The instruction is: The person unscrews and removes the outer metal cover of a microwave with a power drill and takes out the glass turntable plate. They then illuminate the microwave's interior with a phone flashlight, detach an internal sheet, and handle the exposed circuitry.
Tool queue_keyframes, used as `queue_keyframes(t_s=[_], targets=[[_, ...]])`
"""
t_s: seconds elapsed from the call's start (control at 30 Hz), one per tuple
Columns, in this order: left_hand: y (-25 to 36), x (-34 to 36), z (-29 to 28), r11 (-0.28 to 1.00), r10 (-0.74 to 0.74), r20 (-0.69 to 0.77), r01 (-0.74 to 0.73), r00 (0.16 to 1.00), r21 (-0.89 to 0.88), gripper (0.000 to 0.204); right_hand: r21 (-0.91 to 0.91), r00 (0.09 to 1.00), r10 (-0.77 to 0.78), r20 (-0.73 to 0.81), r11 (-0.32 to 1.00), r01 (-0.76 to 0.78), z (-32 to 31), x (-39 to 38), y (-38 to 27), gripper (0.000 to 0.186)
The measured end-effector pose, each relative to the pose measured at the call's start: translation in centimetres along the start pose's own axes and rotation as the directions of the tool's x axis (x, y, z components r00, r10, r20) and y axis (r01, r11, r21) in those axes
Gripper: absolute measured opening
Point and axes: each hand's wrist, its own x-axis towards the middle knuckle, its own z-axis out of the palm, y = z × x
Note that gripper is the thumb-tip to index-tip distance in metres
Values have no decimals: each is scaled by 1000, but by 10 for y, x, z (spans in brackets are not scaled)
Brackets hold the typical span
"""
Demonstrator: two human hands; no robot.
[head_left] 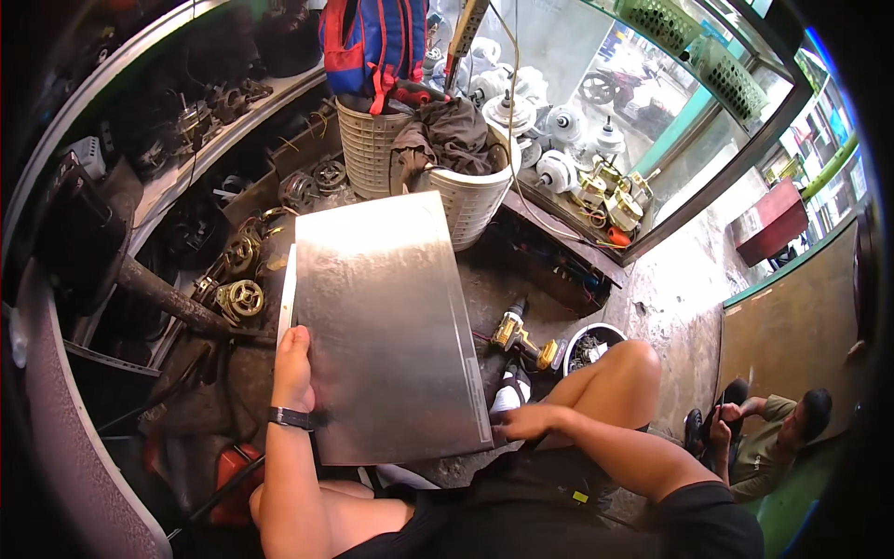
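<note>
Panel (pixel 386 345) before us, our left hand (pixel 294 376) gripped its left edge; we couldn't tell whether our right hand (pixel 527 422), by its lower right corner, gripped; even support seemed best

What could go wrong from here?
Two risks:
1. The grey panel might cut or slip from the bare left hand at its edge.
2. Swung right, it could knock the yellow-and-black drill or the white tub of small parts beside it.
</note>
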Motion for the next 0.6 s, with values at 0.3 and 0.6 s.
queue_keyframes(t_s=[0.3, 0.6], targets=[[36, -8, -3, 997, 71, 36, -71, 997, 2, 22, 105, 999, 29, -21, 994, -27, 68, -16, 41, 102], [38, 5, -8, 997, 31, 28, -29, 999, -70, 23, -241, 949, -207, 236, 934, 264, 62, -63, -21, 92]])
